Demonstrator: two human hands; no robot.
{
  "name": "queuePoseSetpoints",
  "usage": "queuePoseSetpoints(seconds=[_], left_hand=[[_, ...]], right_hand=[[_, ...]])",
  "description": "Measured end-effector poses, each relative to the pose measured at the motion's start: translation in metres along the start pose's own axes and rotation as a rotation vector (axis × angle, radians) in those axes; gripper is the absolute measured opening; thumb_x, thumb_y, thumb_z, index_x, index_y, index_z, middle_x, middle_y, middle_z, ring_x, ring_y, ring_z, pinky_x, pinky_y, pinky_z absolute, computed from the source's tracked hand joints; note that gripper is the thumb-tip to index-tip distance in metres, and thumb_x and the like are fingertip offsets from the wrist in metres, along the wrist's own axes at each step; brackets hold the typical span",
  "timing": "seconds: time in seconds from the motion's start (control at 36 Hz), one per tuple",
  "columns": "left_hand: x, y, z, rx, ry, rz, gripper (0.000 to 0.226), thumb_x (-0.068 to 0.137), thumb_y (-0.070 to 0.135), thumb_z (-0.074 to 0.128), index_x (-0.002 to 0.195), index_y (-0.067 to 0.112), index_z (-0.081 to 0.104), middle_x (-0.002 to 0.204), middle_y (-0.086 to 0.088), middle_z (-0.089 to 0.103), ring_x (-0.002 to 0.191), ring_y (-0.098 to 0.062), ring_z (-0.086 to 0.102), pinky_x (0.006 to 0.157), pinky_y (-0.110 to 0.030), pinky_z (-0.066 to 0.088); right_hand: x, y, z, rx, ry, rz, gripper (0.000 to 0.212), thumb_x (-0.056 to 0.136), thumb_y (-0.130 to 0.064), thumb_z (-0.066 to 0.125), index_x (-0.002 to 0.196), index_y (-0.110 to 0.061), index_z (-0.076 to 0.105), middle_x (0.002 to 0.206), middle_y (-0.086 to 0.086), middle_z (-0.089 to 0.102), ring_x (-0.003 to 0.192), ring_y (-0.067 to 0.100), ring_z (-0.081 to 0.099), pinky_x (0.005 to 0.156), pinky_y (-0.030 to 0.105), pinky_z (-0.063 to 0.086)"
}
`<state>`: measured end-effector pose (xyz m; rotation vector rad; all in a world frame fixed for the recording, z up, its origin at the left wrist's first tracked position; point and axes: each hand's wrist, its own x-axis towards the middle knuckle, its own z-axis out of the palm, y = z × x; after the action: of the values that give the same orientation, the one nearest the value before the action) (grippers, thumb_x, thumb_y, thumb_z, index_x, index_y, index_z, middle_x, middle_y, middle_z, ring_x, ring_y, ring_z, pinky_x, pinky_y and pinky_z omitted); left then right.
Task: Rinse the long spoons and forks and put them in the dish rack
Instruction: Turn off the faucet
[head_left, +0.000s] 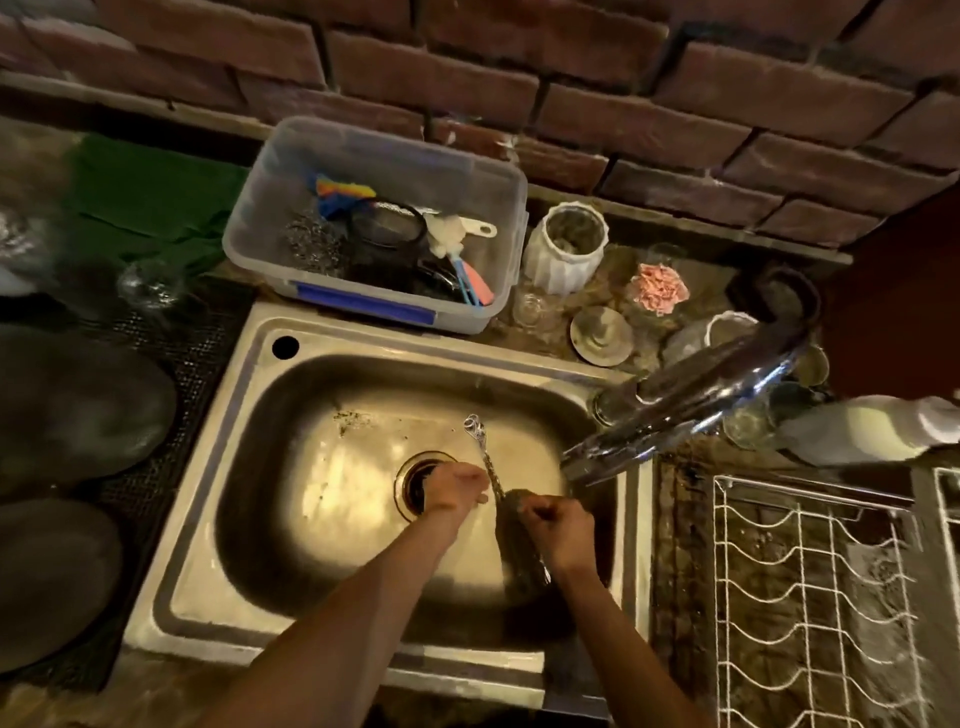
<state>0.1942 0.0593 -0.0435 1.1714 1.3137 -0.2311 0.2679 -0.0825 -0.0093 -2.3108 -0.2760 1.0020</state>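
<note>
Over the steel sink (208, 519), both hands work on a bundle of long metal spoons and forks (480, 441). My left hand (457, 488) grips the handles near the drain, and the ornate handle ends stick out beyond it toward the sink's back. My right hand (558, 527) holds the other end of the bundle, which looks dark and blurred between the hands. The tap spout (670, 415) reaches over the sink from the right, just above my right hand; I cannot tell if water runs. The white wire dish rack (810, 597) stands to the right of the sink.
A clear plastic tub (374, 223) with brushes and scrubbers sits behind the sink. Jars and glasses (566, 244) crowd the counter at back right. Dark plates (67, 405) lie on a mesh mat at the left. A brick wall (467, 67) closes the back.
</note>
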Motion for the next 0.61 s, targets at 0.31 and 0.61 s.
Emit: queuePoseSetpoints(seconds=[0.31, 0.61], left_hand=[[0.046, 0.011, 0.025, -0.025, 0.157, -0.074, 0.022, 0.083, 0.018, 0.078, 0.077, 0.016, 0.056, 0.096, -0.020, 0.072, 0.094, -0.034, 0.071, 0.090, -0.045, 0.058], [0.064, 0.005, 0.032, -0.117, 0.261, -0.039, 0.039, 0.077, -0.005, 0.075, 0.062, 0.021, 0.051, 0.088, -0.016, 0.071, 0.083, -0.040, 0.074, 0.080, -0.050, 0.060]], right_hand=[[0.032, -0.002, 0.019, -0.079, -0.034, 0.116, 0.020, 0.091, -0.013, 0.067, 0.106, -0.001, 0.073, 0.105, 0.015, 0.074, 0.103, 0.029, 0.068, 0.087, 0.030, 0.050], [0.035, 0.001, 0.025, -0.201, -0.111, 0.042, 0.020, 0.093, -0.014, 0.062, 0.104, 0.001, 0.072, 0.104, 0.017, 0.074, 0.100, 0.031, 0.067, 0.082, 0.029, 0.047]])
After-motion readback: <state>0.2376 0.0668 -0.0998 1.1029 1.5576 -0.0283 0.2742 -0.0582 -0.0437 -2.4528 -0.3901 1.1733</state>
